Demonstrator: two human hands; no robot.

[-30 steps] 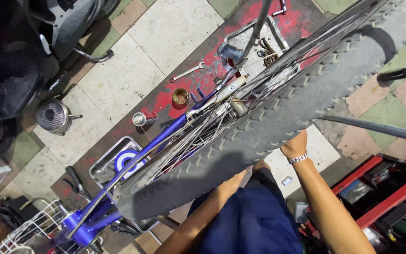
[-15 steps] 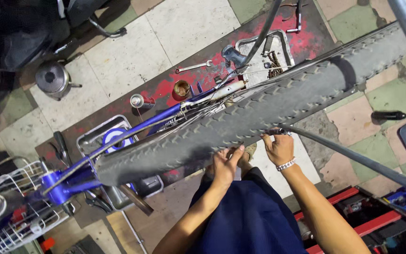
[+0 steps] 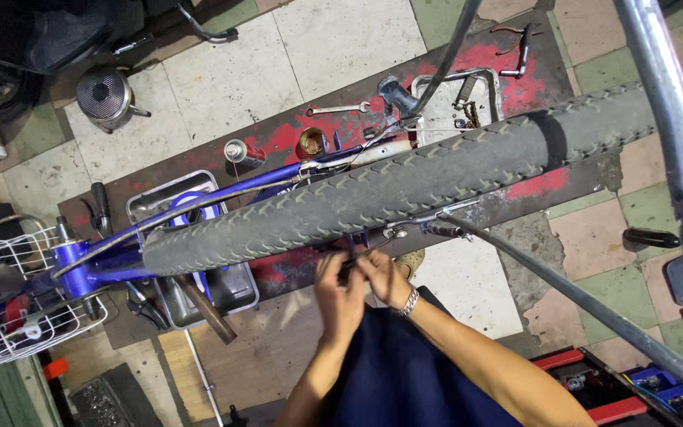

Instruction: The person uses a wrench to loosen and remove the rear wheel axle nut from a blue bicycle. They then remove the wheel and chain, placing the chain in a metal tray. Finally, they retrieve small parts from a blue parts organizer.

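Observation:
A grey knobbly bicycle tyre point(image 3: 405, 186) runs across the view, mounted on an upturned blue bicycle frame point(image 3: 112, 257). Just below the tyre my left hand point(image 3: 337, 289) and my right hand point(image 3: 385, 277) meet, fingers pinched together on a small dark part point(image 3: 348, 267) near the wheel's hub. What that part is cannot be made out. A silver watch band point(image 3: 410, 300) sits on my right wrist. A thin silver stay point(image 3: 563, 289) runs from the hub down to the right.
A red-stained board point(image 3: 278, 142) on the tiled floor holds a spanner point(image 3: 337, 109), a spray can point(image 3: 243, 152), a brass cup point(image 3: 311, 142) and pliers point(image 3: 519, 43). A metal tray point(image 3: 140, 207) lies under the frame. A white wire basket point(image 3: 9, 316) is at left, a red toolbox point(image 3: 618, 387) at lower right.
The view has shifted so the tyre lies flatter and higher. Both hands have come together under the tyre; the right hand moved left from the stay.

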